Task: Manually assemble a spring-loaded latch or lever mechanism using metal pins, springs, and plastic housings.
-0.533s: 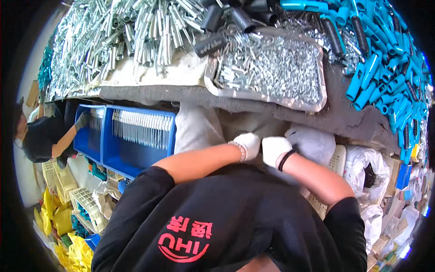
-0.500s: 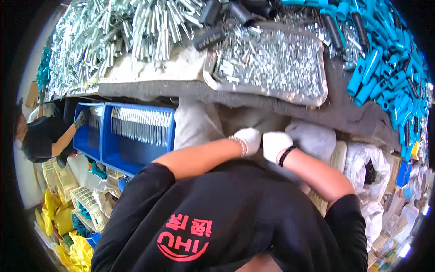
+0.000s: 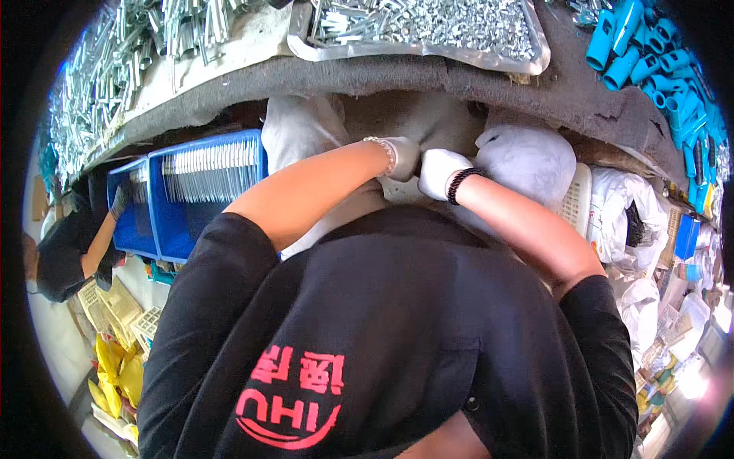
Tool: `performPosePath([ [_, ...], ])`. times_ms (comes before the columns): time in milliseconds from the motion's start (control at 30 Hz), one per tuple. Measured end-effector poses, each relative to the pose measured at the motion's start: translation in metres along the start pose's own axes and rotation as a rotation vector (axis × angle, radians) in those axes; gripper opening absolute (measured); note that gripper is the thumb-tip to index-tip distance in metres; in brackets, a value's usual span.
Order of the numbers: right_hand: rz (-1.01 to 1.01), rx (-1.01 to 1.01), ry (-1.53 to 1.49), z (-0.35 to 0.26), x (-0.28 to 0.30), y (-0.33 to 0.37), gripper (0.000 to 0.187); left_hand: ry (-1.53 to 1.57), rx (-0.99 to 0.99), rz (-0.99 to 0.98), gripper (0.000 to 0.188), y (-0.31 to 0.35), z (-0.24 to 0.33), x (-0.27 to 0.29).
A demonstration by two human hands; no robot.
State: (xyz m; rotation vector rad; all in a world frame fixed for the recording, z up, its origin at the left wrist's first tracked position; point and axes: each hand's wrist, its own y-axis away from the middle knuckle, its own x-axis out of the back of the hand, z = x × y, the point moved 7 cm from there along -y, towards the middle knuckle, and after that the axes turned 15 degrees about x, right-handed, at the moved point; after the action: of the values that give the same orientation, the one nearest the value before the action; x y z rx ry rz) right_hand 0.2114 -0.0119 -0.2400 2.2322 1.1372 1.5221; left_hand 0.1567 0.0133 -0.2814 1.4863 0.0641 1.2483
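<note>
My left hand (image 3: 402, 157), in a pale work glove with a beaded bracelet at the wrist, is closed just below the bench's front edge. Almost touching it, my right hand (image 3: 443, 173) is closed too, in a white glove with a dark braided band behind it. A small dark bit shows between them, too little to name; whatever the fingers hold is hidden. Above the hands, on the bench, a clear tray (image 3: 420, 52) holds many small silvery metal pieces. Pale grey cloth-like bundles (image 3: 527, 157) lie on both sides of the hands.
Silvery tubes (image 3: 187, 30) pile up at the far left, teal tubular handles (image 3: 638, 53) at the far right. A blue bin (image 3: 210, 218) with a row of thin metal rods stands left. Another person's gloved hand (image 3: 120, 200) reaches toward it. White bags (image 3: 623, 214) stand right.
The whole view has shifted, so the bench and tray sit higher in the picture. My hands stay close together and closed, now slightly higher and further left in the picture.
</note>
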Motion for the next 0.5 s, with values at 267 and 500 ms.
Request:
performPosePath([
  [267, -0.155, -0.004, 0.024, 0.008, -0.002, 0.006, 0.028, 0.215, 0.109, -0.103, 0.03, 0.029, 0.023, 0.021],
  [500, -0.082, -0.067, -0.007, -0.005, 0.007, 0.026, 0.027, 0.169, 0.123, -0.085, 0.026, 0.036, 0.019, 0.017],
])
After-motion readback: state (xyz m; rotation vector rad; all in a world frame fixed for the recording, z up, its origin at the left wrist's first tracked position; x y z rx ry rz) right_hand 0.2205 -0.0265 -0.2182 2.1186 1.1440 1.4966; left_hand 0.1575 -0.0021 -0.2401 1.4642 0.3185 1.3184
